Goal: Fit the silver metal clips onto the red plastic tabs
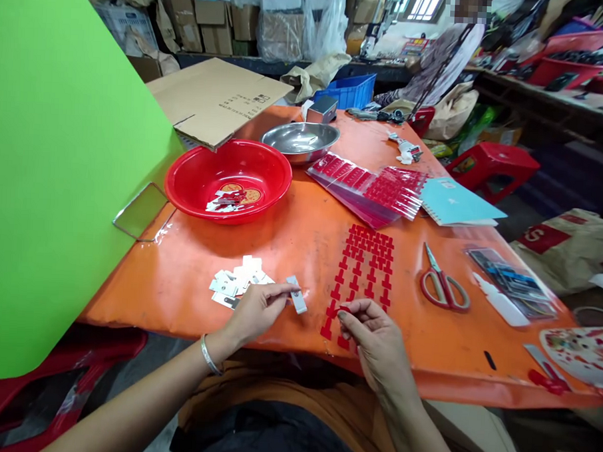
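Left hand: (258, 311) thumb and forefinger closed on the upper end of a narrow silver strip (297, 296), gripping it firmly; strip tilted, lower end free above the desk (290, 252).
Right hand: (379, 343) fingertips pinched together on a small red piece (344, 309) at the edge of a red cut-out sheet (364, 275); exact contact partly hidden by the fingers.
Handling: a grip at the very end leaves most of the strip's face uncovered; advised for both pieces.
Nearby: pile of white-and-silver labels (239, 281) just beside the left hand; red plastic basin (279, 165) holding similar scraps; steel bowl (301, 141) behind it.
Further right: red-handled scissors (443, 289); white glue bottle (501, 300); sleeved red sheets (368, 189).
Obstruction: labels crowd the left hand's working area; cut-out sheet lies directly under the right hand.
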Action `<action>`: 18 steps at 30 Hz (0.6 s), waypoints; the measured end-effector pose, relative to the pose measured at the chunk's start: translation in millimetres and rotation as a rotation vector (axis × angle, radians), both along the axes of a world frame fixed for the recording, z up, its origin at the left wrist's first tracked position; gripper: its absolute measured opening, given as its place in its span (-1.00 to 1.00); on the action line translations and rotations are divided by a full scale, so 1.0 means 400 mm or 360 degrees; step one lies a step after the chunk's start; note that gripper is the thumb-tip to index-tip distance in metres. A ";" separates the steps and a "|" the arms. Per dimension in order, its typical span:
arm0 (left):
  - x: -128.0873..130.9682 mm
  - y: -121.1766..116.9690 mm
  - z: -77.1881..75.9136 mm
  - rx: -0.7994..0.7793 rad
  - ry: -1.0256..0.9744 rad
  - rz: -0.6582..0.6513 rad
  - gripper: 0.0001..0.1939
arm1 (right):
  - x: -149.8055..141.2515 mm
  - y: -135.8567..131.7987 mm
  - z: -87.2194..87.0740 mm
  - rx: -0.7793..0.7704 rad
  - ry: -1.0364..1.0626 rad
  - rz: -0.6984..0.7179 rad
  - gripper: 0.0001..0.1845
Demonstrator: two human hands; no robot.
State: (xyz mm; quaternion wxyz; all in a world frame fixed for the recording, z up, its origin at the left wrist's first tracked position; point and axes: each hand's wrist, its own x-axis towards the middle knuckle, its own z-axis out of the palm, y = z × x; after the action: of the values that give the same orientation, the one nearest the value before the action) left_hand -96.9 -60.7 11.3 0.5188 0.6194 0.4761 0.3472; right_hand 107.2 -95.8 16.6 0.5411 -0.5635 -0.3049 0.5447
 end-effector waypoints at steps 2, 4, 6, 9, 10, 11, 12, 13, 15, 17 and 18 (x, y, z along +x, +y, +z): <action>0.028 -0.011 -0.002 -0.0360 -0.0345 0.0006 -0.71 | -0.005 -0.003 -0.002 0.0000 -0.0017 0.0015 -0.64; 0.052 -0.021 -0.004 -0.0648 -0.0625 0.0032 -0.70 | -0.009 -0.004 -0.005 0.0000 -0.0031 0.0042 -0.65; 0.072 -0.029 -0.006 -0.0795 -0.0751 0.0092 -0.67 | -0.014 -0.003 -0.009 0.0006 -0.0035 0.0059 -0.65; 0.093 -0.038 -0.014 -0.0827 -0.0794 0.0166 -0.50 | -0.018 -0.001 -0.017 0.0018 -0.0057 0.0061 -0.64; 0.098 -0.040 -0.017 -0.0821 -0.0796 0.0184 -0.43 | -0.019 0.000 -0.020 0.0024 -0.0076 0.0062 -0.64; 0.102 -0.040 -0.020 -0.0826 -0.0794 0.0191 -0.38 | -0.019 0.000 -0.024 0.0033 -0.0096 0.0061 -0.64; 0.106 -0.040 -0.022 -0.0849 -0.0788 0.0191 -0.36 | -0.020 0.001 -0.028 0.0043 -0.0117 0.0061 -0.65; 0.109 -0.040 -0.024 -0.0884 -0.0782 0.0189 -0.37 | -0.021 0.001 -0.032 0.0053 -0.0135 0.0060 -0.66; 0.113 -0.040 -0.026 -0.0952 -0.0779 0.0183 -0.47 | -0.022 0.002 -0.039 0.0070 -0.0155 0.0053 -0.67; 0.115 -0.042 -0.025 -0.0985 -0.0806 0.0195 -0.56 | -0.023 0.002 -0.042 0.0074 -0.0159 0.0037 -0.68; 0.115 -0.043 -0.023 -0.0991 -0.0839 0.0204 -0.59 | -0.023 0.002 -0.042 0.0072 -0.0160 0.0020 -0.68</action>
State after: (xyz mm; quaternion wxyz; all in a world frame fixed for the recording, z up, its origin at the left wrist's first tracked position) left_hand -51.0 -78.0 2.1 0.7631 0.2917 0.4467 0.3649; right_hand 98.1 -95.0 -0.1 0.5342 -0.5758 -0.3476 0.5120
